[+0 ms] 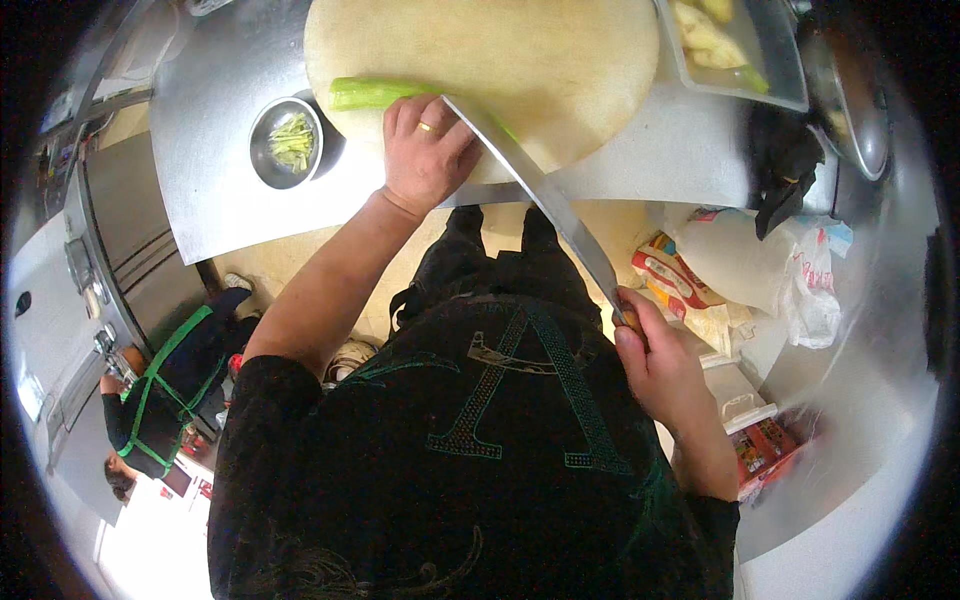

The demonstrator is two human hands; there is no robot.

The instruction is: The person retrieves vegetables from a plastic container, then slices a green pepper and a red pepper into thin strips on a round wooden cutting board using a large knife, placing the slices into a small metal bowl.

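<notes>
A round, pale cutting board [525, 45] lies on the steel table, and across its near left part runs a peeled, light green vegetable stalk [360, 93]. Bent over the stalk's right part, my left hand [431, 150] presses it down, a ring on one finger. The wide blade of a kitchen knife [551, 196] slants from the fingertips of that hand down to the right. My right hand [656, 360] grips its handle. What the blade's tip touches is hard to tell. A steel bowl [255, 142] with cut green strips [292, 142] stands left of the board.
A clear plastic tub [787, 82] with peeled pale pieces stands right of the board, near a black bag [784, 169] and a metal bowl [874, 150]. Sacks [739, 251] lie below the table's right side. Another person [176, 375] with green straps is at the left.
</notes>
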